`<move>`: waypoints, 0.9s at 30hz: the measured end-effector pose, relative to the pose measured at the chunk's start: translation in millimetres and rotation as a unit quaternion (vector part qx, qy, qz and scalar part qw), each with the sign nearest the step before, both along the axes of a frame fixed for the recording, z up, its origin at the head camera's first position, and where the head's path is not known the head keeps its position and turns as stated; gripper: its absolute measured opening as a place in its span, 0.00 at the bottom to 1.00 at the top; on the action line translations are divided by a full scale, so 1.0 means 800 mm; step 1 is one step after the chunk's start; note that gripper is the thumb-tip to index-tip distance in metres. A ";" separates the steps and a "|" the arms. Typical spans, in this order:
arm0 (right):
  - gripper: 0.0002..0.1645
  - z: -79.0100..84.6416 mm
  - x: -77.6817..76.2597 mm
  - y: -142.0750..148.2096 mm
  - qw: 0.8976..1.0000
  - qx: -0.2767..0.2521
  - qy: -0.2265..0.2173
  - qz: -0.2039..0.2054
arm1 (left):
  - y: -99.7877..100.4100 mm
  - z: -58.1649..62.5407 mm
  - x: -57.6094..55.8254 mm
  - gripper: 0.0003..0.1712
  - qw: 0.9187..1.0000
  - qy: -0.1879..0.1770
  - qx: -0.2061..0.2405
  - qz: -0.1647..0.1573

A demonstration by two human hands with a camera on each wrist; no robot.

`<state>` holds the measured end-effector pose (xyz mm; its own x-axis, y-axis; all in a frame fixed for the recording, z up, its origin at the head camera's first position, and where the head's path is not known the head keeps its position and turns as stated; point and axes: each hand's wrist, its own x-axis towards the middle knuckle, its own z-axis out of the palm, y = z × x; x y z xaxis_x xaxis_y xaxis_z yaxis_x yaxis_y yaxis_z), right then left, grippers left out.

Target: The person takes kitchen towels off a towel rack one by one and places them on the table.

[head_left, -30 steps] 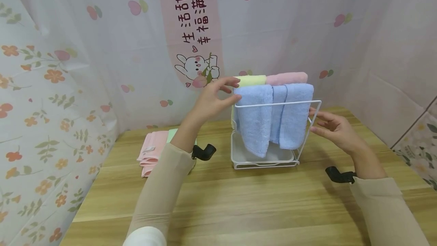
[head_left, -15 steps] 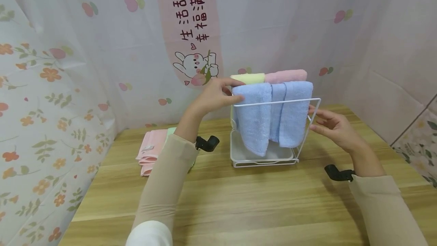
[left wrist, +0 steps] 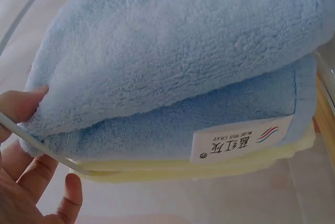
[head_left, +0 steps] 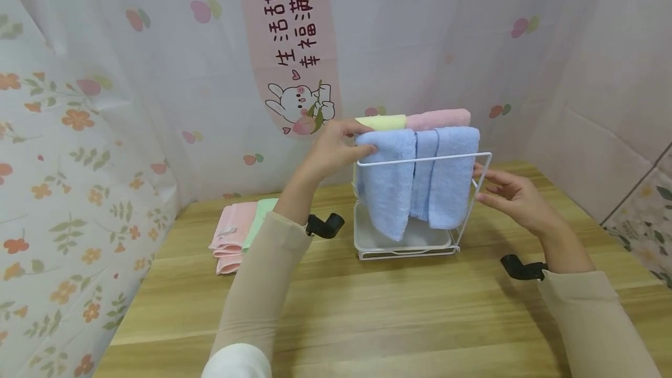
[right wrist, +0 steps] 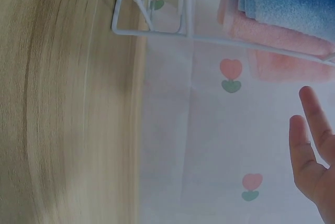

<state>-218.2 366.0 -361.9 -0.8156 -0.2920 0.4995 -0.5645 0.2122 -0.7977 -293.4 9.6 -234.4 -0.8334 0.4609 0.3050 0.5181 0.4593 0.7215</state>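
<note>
A light blue towel (head_left: 388, 185) hangs folded in two panels over the white wire rack (head_left: 425, 254). My left hand (head_left: 336, 147) pinches its upper left corner, thumb in front and fingers behind. In the left wrist view the thumb (left wrist: 23, 103) presses the blue terry and a white label (left wrist: 241, 137) shows on the inner layer. My right hand (head_left: 511, 197) holds the right side of the rack, thumb and index fingertip at the slanted wire. In the right wrist view two of its fingers (right wrist: 314, 116) stretch out apart; the thumb and index are outside that view.
A yellow towel (head_left: 382, 122) and a pink towel (head_left: 438, 119) hang behind the blue one. A white tray (head_left: 409, 235) lies in the rack's base. Folded pink cloth (head_left: 231, 232) and green cloth (head_left: 257, 223) lie left on the wooden table (head_left: 367, 319). A printed curtain (head_left: 210, 74) stands behind.
My left hand has moved slightly right, from beside the blue towel's corner onto it, and its fingers have closed there. The right hand has stayed at the rack's side.
</note>
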 end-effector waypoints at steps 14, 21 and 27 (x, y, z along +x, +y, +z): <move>0.26 0.000 0.002 -0.003 1.000 -0.024 -0.004 0.012 | 0.001 -0.015 -0.001 0.13 0.995 0.058 0.076 -0.015; 0.25 0.002 0.000 -0.003 1.000 -0.026 0.000 0.012 | 0.003 -0.020 -0.001 0.14 0.989 0.081 0.125 -0.023; 0.26 0.002 0.002 -0.004 1.000 -0.021 -0.003 0.005 | 0.005 -0.023 -0.002 0.15 0.985 0.088 0.148 -0.034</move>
<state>-216.8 362.9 -360.4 -0.8156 -0.2792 0.5068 -0.5620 0.1734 -0.8088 -295.0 13.4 -253.1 -0.7263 0.3834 0.5705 0.6690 0.2033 0.7150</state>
